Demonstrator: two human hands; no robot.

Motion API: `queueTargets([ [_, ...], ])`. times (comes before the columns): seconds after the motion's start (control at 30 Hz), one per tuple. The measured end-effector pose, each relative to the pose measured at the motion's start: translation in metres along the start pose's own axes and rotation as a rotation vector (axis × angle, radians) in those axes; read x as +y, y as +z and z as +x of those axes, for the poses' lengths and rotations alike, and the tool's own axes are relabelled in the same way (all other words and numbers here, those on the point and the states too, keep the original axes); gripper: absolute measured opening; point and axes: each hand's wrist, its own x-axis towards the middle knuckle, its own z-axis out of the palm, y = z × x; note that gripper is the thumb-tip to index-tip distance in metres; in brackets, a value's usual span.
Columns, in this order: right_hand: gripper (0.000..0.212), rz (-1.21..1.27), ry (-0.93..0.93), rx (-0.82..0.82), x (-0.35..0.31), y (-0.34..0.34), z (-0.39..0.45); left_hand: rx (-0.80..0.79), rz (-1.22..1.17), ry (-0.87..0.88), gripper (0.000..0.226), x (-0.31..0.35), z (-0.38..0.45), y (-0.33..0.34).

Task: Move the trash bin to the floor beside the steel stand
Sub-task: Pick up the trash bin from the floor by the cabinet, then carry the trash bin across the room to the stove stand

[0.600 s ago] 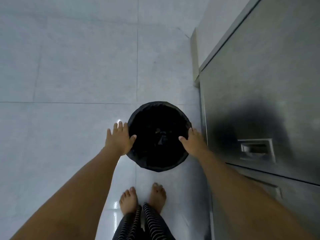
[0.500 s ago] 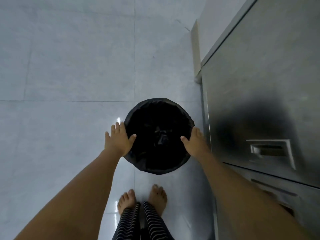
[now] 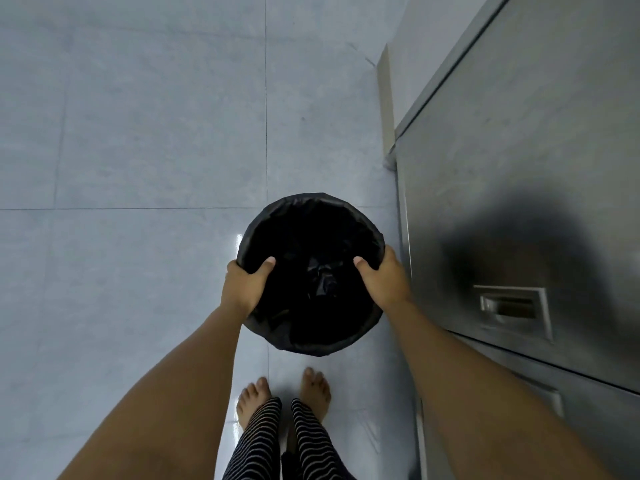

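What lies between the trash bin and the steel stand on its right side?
In the head view only the right hand, gripping the trash bin at its rim, fills part of the narrow gap to the steel stand; otherwise bare floor tile.

Glossy grey floor tiles, bare feet, striped trouser legs
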Motion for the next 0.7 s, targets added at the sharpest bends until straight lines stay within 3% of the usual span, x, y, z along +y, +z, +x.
queueTargets([
  [0.7,0.066,0.026,-0.172,0.02,-0.237,-0.208,-0.178,0.097,-0.213,0.189,0.085,0.227,-0.262,-0.172],
])
